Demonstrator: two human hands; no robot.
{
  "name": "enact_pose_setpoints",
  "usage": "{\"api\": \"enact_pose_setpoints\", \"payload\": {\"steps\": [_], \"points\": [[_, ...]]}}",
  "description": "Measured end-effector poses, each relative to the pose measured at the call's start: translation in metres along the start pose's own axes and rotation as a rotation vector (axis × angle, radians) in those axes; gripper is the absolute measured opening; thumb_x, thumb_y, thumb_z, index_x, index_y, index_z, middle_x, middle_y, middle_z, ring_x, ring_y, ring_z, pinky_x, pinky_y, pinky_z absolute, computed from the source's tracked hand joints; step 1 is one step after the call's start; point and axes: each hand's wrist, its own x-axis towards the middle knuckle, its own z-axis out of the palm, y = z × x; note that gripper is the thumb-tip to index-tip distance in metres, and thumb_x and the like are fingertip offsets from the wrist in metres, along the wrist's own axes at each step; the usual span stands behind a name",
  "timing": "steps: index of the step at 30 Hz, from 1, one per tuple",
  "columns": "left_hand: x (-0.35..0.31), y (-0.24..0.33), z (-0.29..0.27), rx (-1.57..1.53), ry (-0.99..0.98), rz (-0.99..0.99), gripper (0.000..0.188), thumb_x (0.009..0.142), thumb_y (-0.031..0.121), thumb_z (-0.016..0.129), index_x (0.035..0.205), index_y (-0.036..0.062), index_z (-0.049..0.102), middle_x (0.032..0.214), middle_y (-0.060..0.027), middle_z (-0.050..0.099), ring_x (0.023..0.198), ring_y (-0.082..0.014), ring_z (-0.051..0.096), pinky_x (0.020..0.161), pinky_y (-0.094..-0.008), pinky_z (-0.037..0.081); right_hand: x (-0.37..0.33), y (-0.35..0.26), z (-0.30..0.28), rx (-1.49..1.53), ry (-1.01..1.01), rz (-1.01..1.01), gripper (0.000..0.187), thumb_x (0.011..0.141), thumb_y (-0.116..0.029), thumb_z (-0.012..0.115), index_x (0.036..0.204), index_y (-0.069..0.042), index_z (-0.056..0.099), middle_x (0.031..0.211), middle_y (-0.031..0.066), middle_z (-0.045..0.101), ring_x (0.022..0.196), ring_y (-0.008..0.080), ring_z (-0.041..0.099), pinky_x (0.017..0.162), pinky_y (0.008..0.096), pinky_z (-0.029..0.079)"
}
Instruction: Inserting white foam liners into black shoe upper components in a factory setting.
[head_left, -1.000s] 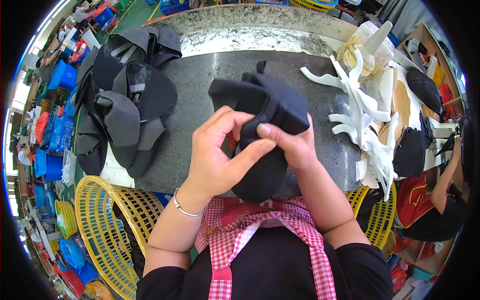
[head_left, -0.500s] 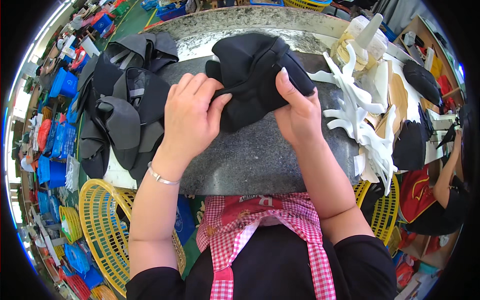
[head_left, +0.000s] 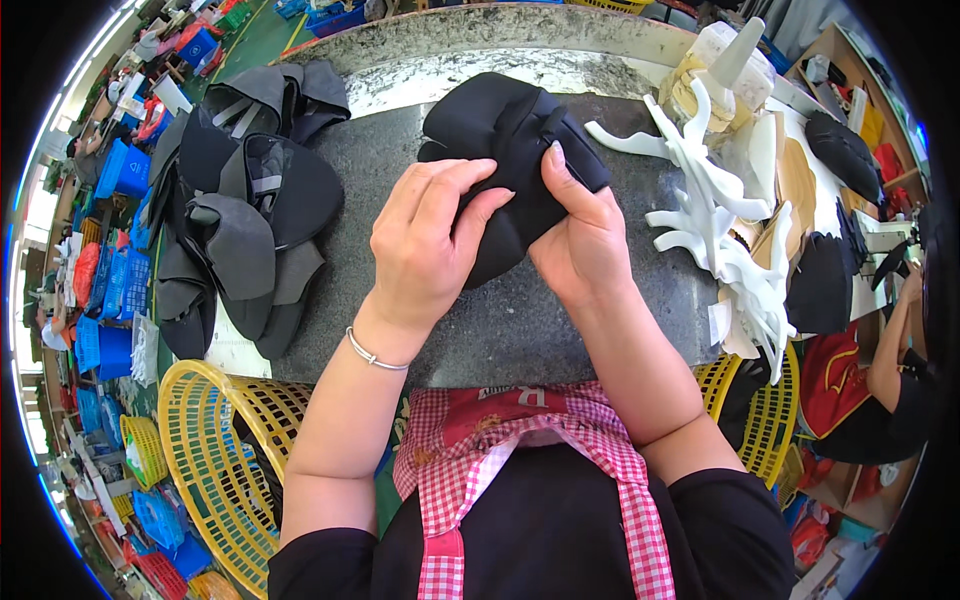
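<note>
Over the middle of the dark grey work board [head_left: 450,355] I hold a black, soft sewn fabric piece [head_left: 487,112] with folded panels and a strap-like band; its exact kind is not plain. My left hand [head_left: 430,235] closes on its near left side, thumb and fingers pinching the cloth. My right hand [head_left: 585,225] grips the right side, its thumb on top near the band and its fingers hidden underneath. To the left lies a heap of similar black and grey sewn pieces [head_left: 235,245], some with curved flaps.
White branching, antler-like pieces [head_left: 705,185] lie at the board's right edge, near a pale cone-topped block [head_left: 725,75]. Yellow plastic baskets [head_left: 215,470] stand below the table. A co-worker in a red garment [head_left: 835,385] sits at far right.
My left hand has moved right, farther over the fabric piece. The piece has turned and shifted slightly left at its right end, and my right hand has shifted slightly left with it.
</note>
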Motion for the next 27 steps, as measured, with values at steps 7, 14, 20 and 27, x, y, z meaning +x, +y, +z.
{"api": "enact_pose_setpoints", "payload": {"steps": [7, 14, 20, 27], "points": [[0.002, 0.016, -0.007, -0.114, -0.144, -0.267, 0.021, 0.077, 0.007, 0.081, 0.093, 0.0006, 0.068, 0.084, -0.0108, 0.066, 0.075, -0.0252, 0.067, 0.066, -0.0327, 0.053, -0.007, 0.003, -0.007, -0.104, 0.006, -0.143, 0.033, 0.098, -0.010, 0.061, 0.130, -0.001, 0.058, 0.120, 0.0096, 0.067, 0.111, 0.0195, 0.064, 0.097, 0.0370, 0.050], [0.004, 0.009, -0.017, -0.119, -0.278, -0.164, 0.018, 0.078, 0.008, 0.078, 0.086, 0.0005, 0.063, 0.079, -0.0103, 0.060, 0.072, -0.0283, 0.060, 0.067, -0.0365, 0.047, -0.017, -0.007, -0.023, -0.230, -0.182, -0.075, 0.049, 0.101, -0.019, 0.055, 0.143, 0.003, 0.043, 0.138, 0.0153, 0.056, 0.129, 0.0264, 0.053, 0.111, 0.0431, 0.040], [-0.003, 0.006, -0.022, 0.025, -0.461, -0.027, 0.023, 0.078, 0.016, 0.078, 0.084, 0.0032, 0.060, 0.080, -0.0099, 0.057, 0.080, -0.0313, 0.055, 0.076, -0.0409, 0.044, -0.015, -0.008, -0.023, 0.105, -0.078, 0.131, 0.038, 0.100, -0.024, 0.060, 0.130, -0.001, 0.057, 0.122, 0.0112, 0.065, 0.115, 0.0226, 0.062, 0.102, 0.0400, 0.047], [0.016, -0.015, -0.042, -0.522, -0.463, -0.577, 0.027, 0.095, 0.022, 0.067, 0.112, 0.0012, 0.063, 0.108, -0.0020, 0.062, 0.103, -0.0125, 0.057, 0.089, -0.0280, 0.045, -0.026, -0.002, -0.009, -0.081, -0.003, 0.072, 0.034, 0.100, -0.029, 0.060, 0.123, -0.004, 0.062, 0.117, 0.0071, 0.066, 0.110, 0.0182, 0.063, 0.100, 0.0369, 0.048]]}}
